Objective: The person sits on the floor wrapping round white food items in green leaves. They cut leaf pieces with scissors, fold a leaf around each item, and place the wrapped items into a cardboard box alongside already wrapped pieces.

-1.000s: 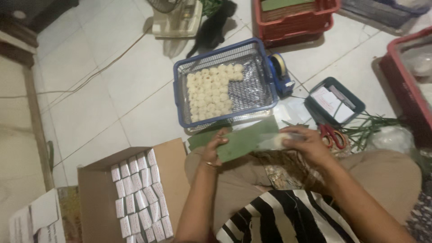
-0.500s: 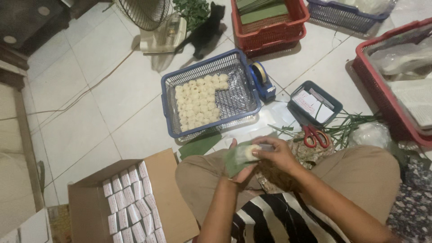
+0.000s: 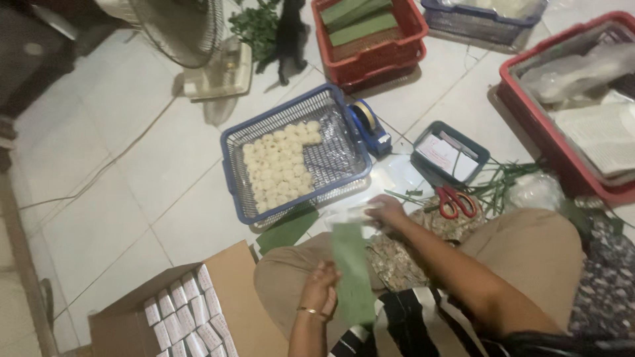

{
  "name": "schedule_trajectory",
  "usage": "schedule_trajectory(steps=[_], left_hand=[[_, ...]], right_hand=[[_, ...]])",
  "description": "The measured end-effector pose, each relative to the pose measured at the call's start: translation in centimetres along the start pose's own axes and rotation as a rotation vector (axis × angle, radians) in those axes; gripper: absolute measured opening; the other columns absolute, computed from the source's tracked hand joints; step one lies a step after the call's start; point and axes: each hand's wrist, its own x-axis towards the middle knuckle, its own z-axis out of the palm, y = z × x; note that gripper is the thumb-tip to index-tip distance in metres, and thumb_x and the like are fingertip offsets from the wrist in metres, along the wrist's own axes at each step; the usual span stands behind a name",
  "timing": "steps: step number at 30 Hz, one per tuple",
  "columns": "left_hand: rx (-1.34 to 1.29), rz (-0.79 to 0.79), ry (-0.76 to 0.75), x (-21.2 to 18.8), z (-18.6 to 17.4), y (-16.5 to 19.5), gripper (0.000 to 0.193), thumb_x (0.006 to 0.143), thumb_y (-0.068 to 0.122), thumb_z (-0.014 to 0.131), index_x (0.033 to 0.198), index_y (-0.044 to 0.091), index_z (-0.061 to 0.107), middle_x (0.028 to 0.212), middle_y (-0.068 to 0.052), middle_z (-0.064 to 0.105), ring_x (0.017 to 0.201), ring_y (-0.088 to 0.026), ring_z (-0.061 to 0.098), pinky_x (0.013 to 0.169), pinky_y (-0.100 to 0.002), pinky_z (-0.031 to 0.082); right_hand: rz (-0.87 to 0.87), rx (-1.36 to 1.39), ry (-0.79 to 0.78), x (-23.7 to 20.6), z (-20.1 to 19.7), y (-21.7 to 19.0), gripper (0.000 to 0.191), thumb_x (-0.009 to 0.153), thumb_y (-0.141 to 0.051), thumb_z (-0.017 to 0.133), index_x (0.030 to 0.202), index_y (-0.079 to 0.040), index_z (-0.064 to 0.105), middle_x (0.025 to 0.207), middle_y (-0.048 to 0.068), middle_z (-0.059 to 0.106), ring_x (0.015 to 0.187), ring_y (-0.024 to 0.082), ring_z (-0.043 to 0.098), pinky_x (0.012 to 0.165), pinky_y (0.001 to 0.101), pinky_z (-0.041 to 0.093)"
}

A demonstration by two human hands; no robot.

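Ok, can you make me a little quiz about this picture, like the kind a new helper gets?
1. True or false: the blue basket on the floor is completely full of pale round cakes.
2. What colour are the handles of the scissors?
A. red
B. yellow
C. black
3. Fill the gap: the left hand holds a long green ____.

Key
1. False: the cakes fill only the left part of the basket, and the rest is bare mesh.
2. A: the handles are red.
3. Leaf: the left hand holds its lower end, and the right hand is at its top end.
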Motion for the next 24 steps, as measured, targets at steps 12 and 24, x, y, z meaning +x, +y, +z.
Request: schedule_trajectory(steps=[12, 24], left_hand=[[0.252, 0.200, 0.215, 1.9, 8.7, 6.1, 0.055, 0.086, -0.011, 0.062, 0.140, -0.001, 0.063, 0.099, 0.007, 0.061, 0.077, -0.005, 0.055, 0.068, -0.018, 0.048], [0.162, 0.489, -0.154, -0.1, 15.8, 9.2, 0.083, 0.081, -0.014, 0.072, 0.158, 0.005, 0.048, 0.078, 0.006, 0.041, 0.062, -0.003, 0.039, 0.053, -0.016, 0.040]], right_hand=[[-0.297, -1.433, 0.429, -0.7, -8.6, -4.2, 0.021, 0.081, -0.013, 0.058, 0.094, -0.004, 0.072, 0.103, 0.022, 0.070, 0.099, 0.041, 0.067, 0.088, 0.0518, 0.054], [0.067, -1.417, 0.357, -3.1, -20.0, -3.4, 0.046, 0.078, -0.047, 0.076, 0.106, -0.011, 0.080, 0.109, 0.018, 0.075, 0.103, 0.037, 0.073, 0.089, 0.0476, 0.056]])
